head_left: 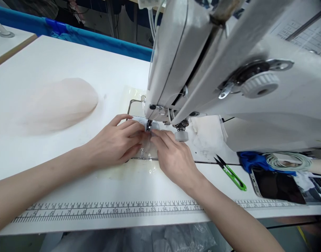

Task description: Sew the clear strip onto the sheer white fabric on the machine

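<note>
At the needle area of a white sewing machine [181,59], both my hands hold a small, pale, sheer fabric piece [154,125]. My left hand [118,141] lies to the left of the presser foot [149,125], its fingers curled and closed on the fabric. From the right, my right hand [173,157] pinches the fabric just in front of the foot, fingertips close to those of the left. Most of the fabric is hidden under the fingers and the machine head.
A blurred beige cloth piece [73,101] is on the left of the white table [110,77]. White fabric pieces [209,127] lie under the machine arm. Green thread snips [232,173] and a phone [277,185] lie right. A printed ruler [123,210] runs along the front edge.
</note>
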The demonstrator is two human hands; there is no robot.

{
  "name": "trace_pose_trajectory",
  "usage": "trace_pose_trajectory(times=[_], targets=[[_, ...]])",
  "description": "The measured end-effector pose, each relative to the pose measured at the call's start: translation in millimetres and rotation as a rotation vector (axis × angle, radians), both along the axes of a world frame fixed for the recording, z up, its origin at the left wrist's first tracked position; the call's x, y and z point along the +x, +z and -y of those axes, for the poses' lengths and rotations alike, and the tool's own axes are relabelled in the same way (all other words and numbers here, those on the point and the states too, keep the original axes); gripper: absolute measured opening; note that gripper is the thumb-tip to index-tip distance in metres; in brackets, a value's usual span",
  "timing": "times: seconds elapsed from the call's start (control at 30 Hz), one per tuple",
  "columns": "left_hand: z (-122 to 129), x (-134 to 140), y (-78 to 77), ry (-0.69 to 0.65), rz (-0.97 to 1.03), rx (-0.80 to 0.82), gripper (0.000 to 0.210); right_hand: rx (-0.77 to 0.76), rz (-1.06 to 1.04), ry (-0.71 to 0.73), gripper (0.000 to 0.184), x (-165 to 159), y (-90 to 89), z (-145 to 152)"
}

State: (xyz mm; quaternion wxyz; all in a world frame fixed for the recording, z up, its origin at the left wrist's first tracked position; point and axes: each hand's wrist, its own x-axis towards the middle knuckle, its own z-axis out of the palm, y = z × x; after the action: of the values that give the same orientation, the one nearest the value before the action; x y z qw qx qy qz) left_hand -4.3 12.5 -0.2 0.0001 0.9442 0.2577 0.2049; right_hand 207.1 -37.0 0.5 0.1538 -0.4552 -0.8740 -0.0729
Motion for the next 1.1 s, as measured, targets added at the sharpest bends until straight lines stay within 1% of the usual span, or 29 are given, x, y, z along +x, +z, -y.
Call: trace_pose_trajectory(times=[0.13,0.27,0.47,0.67,0.83,1.0,1.1], targets=[[5.6,2.3,-2.6,0.019,-0.031,0.056,0.029,0.007,0.021,-0.020,0.036,3.9,0.0,-6.8],[11.2,2.5,-4.7,0.045,-0.060,0.134,0.033,0.022,0.020,-0.023,0.037,5.5,-0.1,-10.0],[13.3,2.5,-4.6,0.062,-0.098,0.153,0.035,0.043,0.035,-0.040,0.039,5.4,-1.2,-10.2],[14.3,3.6,-2.9,0.068,-0.099,0.164,0.035,0.045,0.058,-0.038,0.034,5.5,-2.0,-10.8],[14.2,3.5,-2.7,0.061,-0.082,0.138,0.035,0.052,0.068,-0.042,0.034,5.9,-1.6,-10.0],[13.6,2.8,-3.9,0.082,-0.134,0.177,0.036,0.063,0.079,-0.039,0.032,6.0,-1.9,-10.3],[12.5,2.8,-4.7,0.076,-0.120,0.154,0.037,0.075,0.088,-0.034,0.033,5.9,-2.3,-10.6]])
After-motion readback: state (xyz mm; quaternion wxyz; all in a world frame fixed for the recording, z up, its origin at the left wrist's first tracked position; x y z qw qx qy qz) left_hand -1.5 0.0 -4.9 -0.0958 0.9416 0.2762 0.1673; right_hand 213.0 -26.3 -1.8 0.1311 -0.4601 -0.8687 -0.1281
